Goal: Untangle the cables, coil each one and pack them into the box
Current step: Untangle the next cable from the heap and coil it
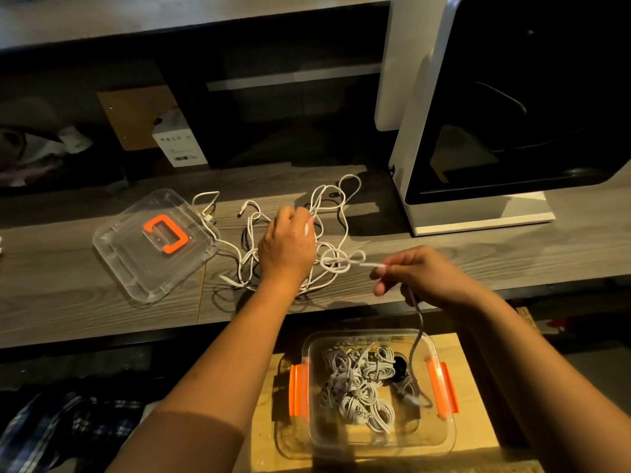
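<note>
A tangle of white cables lies on the grey wooden shelf. My left hand rests over the middle of the tangle and grips a cable strand near its fingers. To the right, my right hand pinches a white cable end that leads into a small knot. Another length of cable hangs from this hand down into the clear box. The box, with orange latches, stands on a lower wooden board and holds several coiled white cables.
The box's clear lid with an orange handle lies on the shelf, left of the tangle. A large white machine with a dark window stands at the right. A small white carton sits behind the shelf. Dark plaid cloth lies at the lower left.
</note>
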`<state>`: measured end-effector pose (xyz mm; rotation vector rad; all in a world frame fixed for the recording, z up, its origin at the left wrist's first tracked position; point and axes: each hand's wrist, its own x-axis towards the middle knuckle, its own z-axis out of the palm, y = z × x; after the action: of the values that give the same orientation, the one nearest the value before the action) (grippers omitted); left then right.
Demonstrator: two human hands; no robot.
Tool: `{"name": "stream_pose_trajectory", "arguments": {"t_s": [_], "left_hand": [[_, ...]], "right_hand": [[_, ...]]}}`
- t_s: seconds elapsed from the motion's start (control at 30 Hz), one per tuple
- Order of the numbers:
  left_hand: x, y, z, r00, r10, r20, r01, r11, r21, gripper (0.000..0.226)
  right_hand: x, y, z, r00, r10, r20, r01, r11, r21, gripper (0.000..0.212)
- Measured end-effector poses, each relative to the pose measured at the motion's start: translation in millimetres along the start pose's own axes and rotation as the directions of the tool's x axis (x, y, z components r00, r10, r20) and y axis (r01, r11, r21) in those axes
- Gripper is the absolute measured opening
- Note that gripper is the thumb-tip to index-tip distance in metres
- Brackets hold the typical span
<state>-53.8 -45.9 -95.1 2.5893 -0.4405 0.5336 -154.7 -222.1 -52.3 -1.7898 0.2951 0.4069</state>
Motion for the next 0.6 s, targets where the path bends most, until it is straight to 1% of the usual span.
{"name": "stream_pose_trajectory", "arguments": {"t_s": [0.07,0.1,0.13,0.17,0.2,0.23,0.3,0.33,0.37,0.4,0.43,0.47,0.5,0.53,0.57,0.6], "left_hand": [[-4,-1,0,0.991,-0.003,0.135,-0.002,0.999,0.039,0.028],[-5,-1,-1,0.982,0.006,0.190,-0.013,0.999,0.036,0.034],[-6,-1,-2,0.974,0.042,0.223,-0.045,0.999,0.009,0.040],[-8,-1,-3,0.965,0.093,0.246,-0.090,0.996,-0.023,0.047],[-10,-3,-4,0.947,0.138,0.290,-0.135,0.990,-0.030,0.054],[-12,-5,-4,0.912,0.152,0.381,-0.166,0.986,0.004,0.057],[-16,-15,-3,0.814,0.106,0.572,-0.231,0.961,0.151,0.056],[-17,-19,-3,0.783,0.087,0.616,-0.264,0.943,0.202,0.053],[-18,-20,-4,0.770,0.089,0.631,-0.289,0.932,0.221,0.049],[-17,-21,-5,0.766,0.116,0.633,-0.315,0.925,0.212,0.045],[-16,-19,-6,0.760,0.154,0.632,-0.347,0.918,0.194,0.042],[-14,-17,-6,0.749,0.188,0.636,-0.376,0.910,0.173,0.039],[-10,-15,-7,0.737,0.217,0.640,-0.402,0.902,0.157,0.037],[-6,-13,-8,0.731,0.242,0.638,-0.426,0.892,0.151,0.034],[-3,-11,-9,0.732,0.261,0.629,-0.449,0.879,0.157,0.030],[0,-10,-10,0.735,0.274,0.620,-0.466,0.869,0.168,0.026]], "right_hand": [[2,2,3,0.991,-0.010,-0.132,0.028,0.990,0.137,0.018],[4,3,7,0.984,0.003,-0.176,0.039,0.971,0.237,0.019],[6,3,11,0.978,0.031,-0.207,0.049,0.928,0.369,0.021],[7,2,12,0.972,0.075,-0.223,0.056,0.848,0.527,0.023],[9,1,11,0.969,0.121,-0.217,0.063,0.725,0.686,0.025],[12,0,6,0.964,0.168,-0.208,0.072,0.583,0.809,0.028],[15,-2,-4,0.948,0.246,-0.203,0.120,0.316,0.941,0.034],[17,0,-8,0.941,0.270,-0.205,0.147,0.219,0.965,0.034],[20,3,-10,0.936,0.281,-0.212,0.158,0.204,0.966,0.034],[21,4,-9,0.935,0.273,-0.226,0.149,0.274,0.950,0.032],[21,5,-7,0.935,0.241,-0.261,0.137,0.435,0.890,0.028],[21,7,-4,0.930,0.178,-0.321,0.135,0.648,0.750,0.022],[19,8,-1,0.929,0.060,-0.365,0.140,0.856,0.497,0.019],[18,9,0,0.940,-0.085,-0.331,0.137,0.981,0.138,0.028],[19,10,2,0.965,-0.165,-0.201,0.115,0.964,-0.240,0.038],[21,11,5,0.981,-0.182,-0.069,0.115,0.829,-0.548,0.039]]}}
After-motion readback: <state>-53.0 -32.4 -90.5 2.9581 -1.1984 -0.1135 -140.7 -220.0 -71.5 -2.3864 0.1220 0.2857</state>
